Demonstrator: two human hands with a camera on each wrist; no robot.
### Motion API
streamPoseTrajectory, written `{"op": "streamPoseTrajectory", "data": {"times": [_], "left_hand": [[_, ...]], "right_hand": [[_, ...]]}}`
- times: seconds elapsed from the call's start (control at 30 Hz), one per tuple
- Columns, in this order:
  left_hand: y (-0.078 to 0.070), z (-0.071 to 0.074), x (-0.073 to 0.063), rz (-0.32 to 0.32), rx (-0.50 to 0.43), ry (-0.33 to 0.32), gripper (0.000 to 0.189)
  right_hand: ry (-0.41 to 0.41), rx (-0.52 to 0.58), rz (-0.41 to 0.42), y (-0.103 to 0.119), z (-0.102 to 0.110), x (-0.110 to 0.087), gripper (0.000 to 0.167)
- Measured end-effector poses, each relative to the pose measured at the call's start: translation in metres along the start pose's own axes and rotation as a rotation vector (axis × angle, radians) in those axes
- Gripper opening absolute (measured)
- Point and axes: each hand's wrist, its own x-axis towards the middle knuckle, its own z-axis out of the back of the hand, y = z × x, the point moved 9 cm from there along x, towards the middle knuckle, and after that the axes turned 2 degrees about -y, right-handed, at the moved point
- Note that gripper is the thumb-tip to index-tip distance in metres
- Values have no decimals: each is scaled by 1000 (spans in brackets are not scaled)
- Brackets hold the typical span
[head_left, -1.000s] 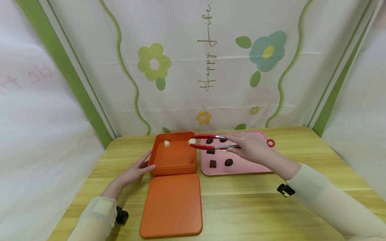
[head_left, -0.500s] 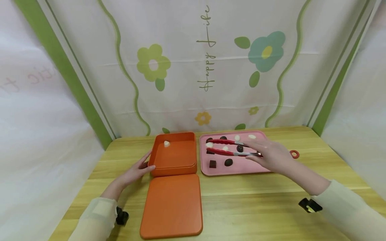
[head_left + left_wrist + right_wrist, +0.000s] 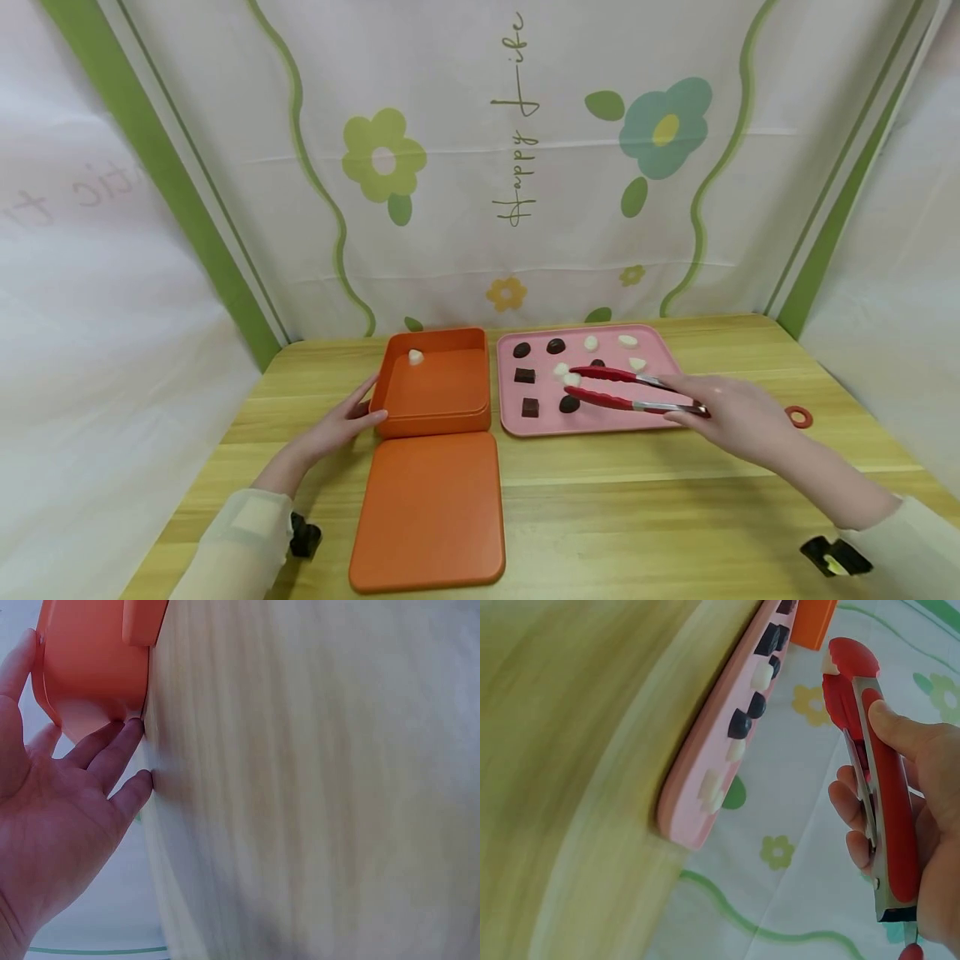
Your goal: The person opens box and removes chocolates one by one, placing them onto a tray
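My right hand [image 3: 731,412] grips red-tipped metal tongs [image 3: 611,400], held above the pink tray [image 3: 547,425]. Between the tong tips is a white chocolate piece [image 3: 572,380], its pale edge also showing in the right wrist view. Several dark and white chocolates lie on the tray, among them a dark oval one [image 3: 569,405] and a dark square [image 3: 530,407]. My left hand [image 3: 337,427] rests against the left side of the open orange box [image 3: 431,427], thumb by its front corner. In the left wrist view its fingers [image 3: 116,754] lie extended along the box wall. One white chocolate [image 3: 416,357] sits inside the box.
An orange lid [image 3: 429,512] lies flat on the wooden table [image 3: 622,517], in front of the box. The tray stands just right of the box. Behind the table hangs a flower-printed curtain [image 3: 450,242].
My right hand has carried the tongs and the white chocolate rightward, from the box's right edge to over the tray's middle. The left hand has stayed at the box.
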Motion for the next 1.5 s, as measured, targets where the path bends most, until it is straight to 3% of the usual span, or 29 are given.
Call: {"op": "streamPoseTrajectory", "data": {"times": [0.37, 0.57, 0.7, 1.0, 1.5], "left_hand": [[0, 0, 0, 0, 10, 2, 78], [-1, 1, -1, 6, 14, -5, 79], [-1, 1, -1, 8, 17, -7, 79], [-1, 0, -1, 1, 6, -1, 78], [0, 0, -1, 5, 4, -4, 79]], "right_hand": [[32, -27, -84, -26, -4, -25, 52], [8, -36, -66, -33, -8, -32, 51], [7, -44, -57, -35, -12, -33, 51], [107, -55, -100, -41, -25, -29, 49], [135, -16, -169, -47, -28, -32, 55]]}}
